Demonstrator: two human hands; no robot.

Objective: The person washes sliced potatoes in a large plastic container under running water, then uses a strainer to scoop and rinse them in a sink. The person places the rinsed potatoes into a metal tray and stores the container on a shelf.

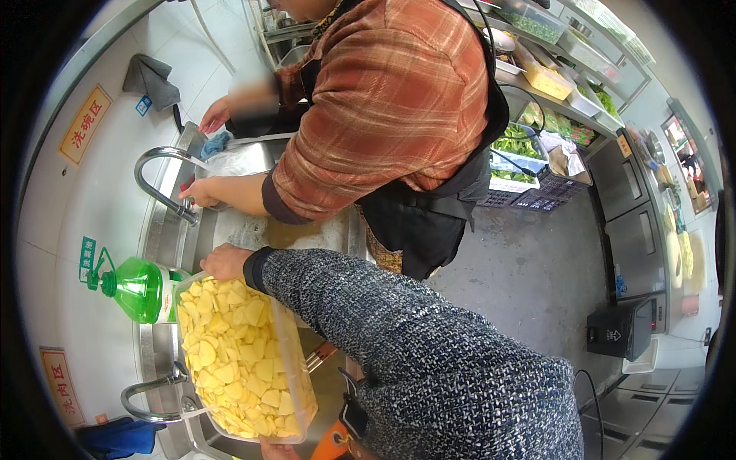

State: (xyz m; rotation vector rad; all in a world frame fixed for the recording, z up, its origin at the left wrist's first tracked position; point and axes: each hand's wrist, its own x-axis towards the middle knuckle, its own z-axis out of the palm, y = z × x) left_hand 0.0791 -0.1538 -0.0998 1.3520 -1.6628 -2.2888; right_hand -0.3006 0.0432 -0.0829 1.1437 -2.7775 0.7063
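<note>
A clear plastic tub [296, 368] heaped with sliced potatoes [238, 356] is held over a stainless steel sink. My right hand [225, 262], at the end of a grey tweed sleeve, is closed on the tub's upper end. At its lower end my left hand [279, 449] grips the rim, partly cut off by the picture's edge. From the lower curved faucet [152, 397] a pale stream runs towards the potatoes. Beside the tub stands a green plastic jug [138, 290] with a handle and a label.
A co-worker in a plaid shirt [391, 109] leans over the adjoining basin, hands near another running faucet [164, 172]. A blue cloth [121, 437] hangs on the wall side. Vegetable crates [517, 172], loaded shelves [552, 80] and a black bin [618, 328] stand across the floor.
</note>
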